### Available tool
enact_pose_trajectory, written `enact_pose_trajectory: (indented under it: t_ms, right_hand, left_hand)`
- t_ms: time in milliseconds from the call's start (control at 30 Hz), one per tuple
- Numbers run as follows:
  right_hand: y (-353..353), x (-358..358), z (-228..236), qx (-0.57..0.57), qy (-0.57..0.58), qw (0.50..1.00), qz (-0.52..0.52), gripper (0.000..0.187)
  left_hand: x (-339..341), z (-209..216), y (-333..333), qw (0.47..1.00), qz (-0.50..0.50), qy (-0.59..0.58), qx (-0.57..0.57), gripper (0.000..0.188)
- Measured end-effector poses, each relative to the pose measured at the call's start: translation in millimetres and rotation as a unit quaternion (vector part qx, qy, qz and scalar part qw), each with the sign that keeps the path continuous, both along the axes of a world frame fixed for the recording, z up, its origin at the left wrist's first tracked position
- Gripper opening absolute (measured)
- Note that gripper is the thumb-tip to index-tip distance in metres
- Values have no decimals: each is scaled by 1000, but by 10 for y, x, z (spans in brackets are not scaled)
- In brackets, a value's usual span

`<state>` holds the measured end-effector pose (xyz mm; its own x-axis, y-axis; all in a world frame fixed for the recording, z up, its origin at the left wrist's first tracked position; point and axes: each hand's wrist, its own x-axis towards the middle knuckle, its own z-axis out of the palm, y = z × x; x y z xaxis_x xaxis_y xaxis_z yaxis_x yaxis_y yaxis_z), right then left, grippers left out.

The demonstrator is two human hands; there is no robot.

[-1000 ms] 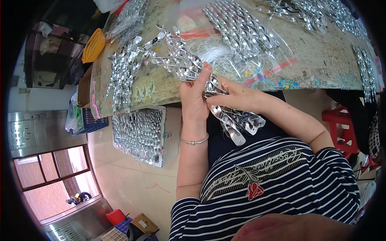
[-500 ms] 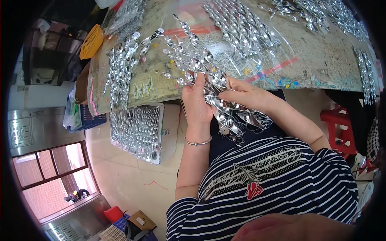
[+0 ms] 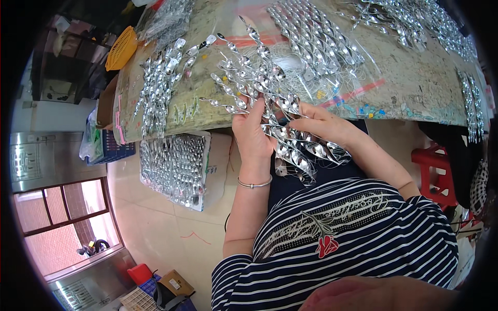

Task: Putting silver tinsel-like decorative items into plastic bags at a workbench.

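Between the left grip (image 3: pixel 251 129) and the right grip (image 3: pixel 320 124), holding a bunch of shiny silver twists (image 3: pixel 293 156) by the middle, with the left grip wrapped around it and the right grip pinching from the other side. Poking past the grip over the counter (image 3: pixel 415 96), and down below it toward a striped shirt (image 3: pixel 358 228). Past the grip, showing white thread (image 3: pixel 293 64) and silver strips (image 3: pixel 317 41); left of it, showing a silver pile (image 3: pixel 157 85) and a yellow basket (image 3: pixel 120 52).

We cannot see most fingers of the left hand (image 3: pixel 252 133) behind the twisted silver strips (image 3: pixel 295 156). The counter (image 3: pixel 423 96) leaves our view at the top; its blue specks (image 3: pixel 362 108) are too small to identify.
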<state>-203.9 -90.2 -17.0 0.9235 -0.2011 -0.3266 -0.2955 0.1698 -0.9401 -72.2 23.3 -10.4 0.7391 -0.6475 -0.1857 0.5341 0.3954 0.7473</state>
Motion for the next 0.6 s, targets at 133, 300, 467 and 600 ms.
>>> enact_pose_trajectory:
  t_ms: [133,300,467,600]
  right_hand:
    - [29,-4,-42,46,-69,996,-16,40]
    - [2,-30,112,51,-55,997,-13,43]
    - [-3,-28,121,68,-50,996,-41,37]
    - [-25,-21,174,39,-19,999,-25,47]
  left_hand:
    - [9,3,-4,1000,6,-6,4,18]
    - [20,-3,-8,999,18,27,11,22]
    - [24,127,15,999,-7,50,-1,22]
    - [34,119,30,997,-19,73,6,22]
